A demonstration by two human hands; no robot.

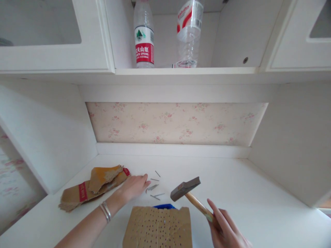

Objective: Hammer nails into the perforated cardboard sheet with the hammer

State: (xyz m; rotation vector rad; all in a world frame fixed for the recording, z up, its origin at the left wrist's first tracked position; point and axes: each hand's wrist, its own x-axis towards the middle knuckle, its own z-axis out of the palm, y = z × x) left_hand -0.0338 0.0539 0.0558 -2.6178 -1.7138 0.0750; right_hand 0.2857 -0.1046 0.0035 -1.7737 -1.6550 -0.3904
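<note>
My right hand (224, 225) is wrapped round the wooden handle of a hammer (185, 189), whose metal head is raised to the upper left. Over the white worktop, my left hand (134, 187) has its fingers drawn together beside several loose nails (155, 179). Whatever those fingers pinch, if anything, is hidden. A small grey pointed piece (153, 187) lies among the nails, close to the fingertips. In front of me is a brown cardboard piece (160, 225) covered in punched holes. Part of a blue object (166, 206) shows behind its far edge.
Torn, folded cardboard (88, 193) with red print lies left of my left forearm. Above the worktop (258, 206) hangs a white cabinet shelf (186, 71). It holds a red-labelled water bottle (144, 44) and another clear bottle (188, 38). White side panels stand left and right.
</note>
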